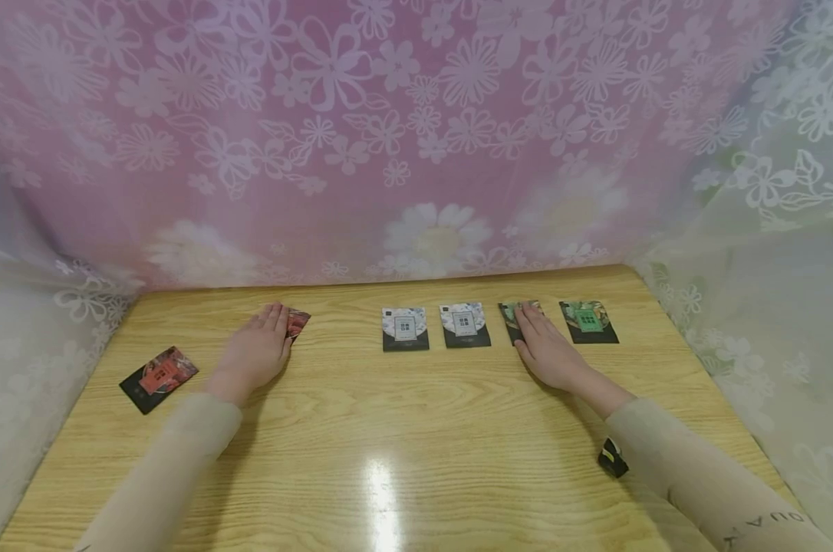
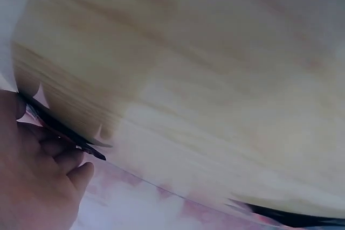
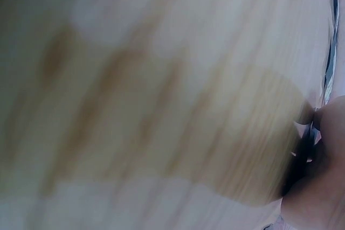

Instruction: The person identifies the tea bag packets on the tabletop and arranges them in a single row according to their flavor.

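Note:
In the head view my left hand (image 1: pixel 257 349) lies with fingers extended over a red-and-black packet (image 1: pixel 297 323), whose right part shows past the fingers. The left wrist view has this packet (image 2: pixel 64 131) edge-on, right under the fingers (image 2: pixel 82 175). My right hand (image 1: pixel 549 353) rests flat, fingers straight, on a green-and-black packet (image 1: pixel 510 322), covering much of its front. Seen from the right wrist, that hand (image 3: pixel 318 200) is at the right border, with the dark packet (image 3: pixel 296 168) beneath it. Another green-and-black packet (image 1: pixel 588 321) lies just right of the right hand.
Two white-and-black packets (image 1: pixel 405 330) (image 1: pixel 465 324) lie side by side between the hands on the wooden table (image 1: pixel 361 414). Farther left is a tilted red-and-black packet (image 1: pixel 159 379). A small black item (image 1: pixel 613 458) sits by the right sleeve. Floral curtains (image 1: pixel 389 138) border the table.

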`<state>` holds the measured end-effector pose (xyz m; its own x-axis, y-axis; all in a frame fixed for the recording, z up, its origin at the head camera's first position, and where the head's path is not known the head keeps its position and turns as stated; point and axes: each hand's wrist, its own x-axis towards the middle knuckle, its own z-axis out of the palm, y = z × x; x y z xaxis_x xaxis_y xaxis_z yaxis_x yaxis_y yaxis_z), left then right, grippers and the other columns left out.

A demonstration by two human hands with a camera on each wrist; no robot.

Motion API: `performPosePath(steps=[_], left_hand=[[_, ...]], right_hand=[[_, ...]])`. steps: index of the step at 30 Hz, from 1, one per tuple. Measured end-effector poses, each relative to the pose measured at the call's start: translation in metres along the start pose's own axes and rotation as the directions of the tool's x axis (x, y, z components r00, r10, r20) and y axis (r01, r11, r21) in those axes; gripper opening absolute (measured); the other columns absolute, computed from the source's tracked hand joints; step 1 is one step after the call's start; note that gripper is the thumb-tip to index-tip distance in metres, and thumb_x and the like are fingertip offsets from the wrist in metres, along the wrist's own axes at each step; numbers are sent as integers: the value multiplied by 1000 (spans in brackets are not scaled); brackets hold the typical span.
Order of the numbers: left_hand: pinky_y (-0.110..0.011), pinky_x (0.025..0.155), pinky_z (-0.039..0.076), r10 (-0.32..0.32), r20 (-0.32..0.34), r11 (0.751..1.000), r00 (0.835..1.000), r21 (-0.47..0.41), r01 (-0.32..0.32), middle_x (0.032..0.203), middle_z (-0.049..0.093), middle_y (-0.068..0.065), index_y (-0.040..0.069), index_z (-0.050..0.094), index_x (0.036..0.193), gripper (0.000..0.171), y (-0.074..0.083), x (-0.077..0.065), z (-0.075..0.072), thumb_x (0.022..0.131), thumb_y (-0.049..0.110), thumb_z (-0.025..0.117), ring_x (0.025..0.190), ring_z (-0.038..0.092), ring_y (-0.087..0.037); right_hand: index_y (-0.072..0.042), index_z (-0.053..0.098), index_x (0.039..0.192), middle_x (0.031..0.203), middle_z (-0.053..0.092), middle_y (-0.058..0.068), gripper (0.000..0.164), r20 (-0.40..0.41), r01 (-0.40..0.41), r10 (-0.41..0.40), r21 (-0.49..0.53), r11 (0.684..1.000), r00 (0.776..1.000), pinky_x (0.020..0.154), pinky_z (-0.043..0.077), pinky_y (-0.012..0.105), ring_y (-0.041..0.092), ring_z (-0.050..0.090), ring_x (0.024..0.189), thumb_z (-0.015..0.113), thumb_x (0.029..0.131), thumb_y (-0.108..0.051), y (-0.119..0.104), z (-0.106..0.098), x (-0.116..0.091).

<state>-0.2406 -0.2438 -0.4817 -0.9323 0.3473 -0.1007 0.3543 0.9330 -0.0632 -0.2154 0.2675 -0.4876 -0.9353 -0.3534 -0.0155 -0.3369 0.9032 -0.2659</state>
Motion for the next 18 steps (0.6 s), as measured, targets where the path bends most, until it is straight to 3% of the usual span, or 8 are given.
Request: performPosePath(steps=[13, 18], left_hand=[[-55, 133, 29, 26, 18, 1000, 999, 14, -27, 171, 27, -31, -12, 24, 163, 65, 40, 19, -4, 115, 29, 37, 161, 28, -44], [-55, 133, 30, 43, 21, 999, 999, 31, -44, 171, 29, -30, -12, 26, 163, 65, 59, 21, -7, 115, 29, 37, 161, 29, -43]], right_hand=[[12, 15, 166, 174, 9, 34, 65, 5, 12, -12, 11, 1000, 1000, 133, 16, 66, 51, 11, 163, 40, 115, -21, 13, 9, 4], [13, 18, 164, 173, 12, 36, 64, 10, 2, -2, 14, 1000, 1000, 133, 16, 66, 52, 13, 162, 41, 115, -19, 6, 3, 2]])
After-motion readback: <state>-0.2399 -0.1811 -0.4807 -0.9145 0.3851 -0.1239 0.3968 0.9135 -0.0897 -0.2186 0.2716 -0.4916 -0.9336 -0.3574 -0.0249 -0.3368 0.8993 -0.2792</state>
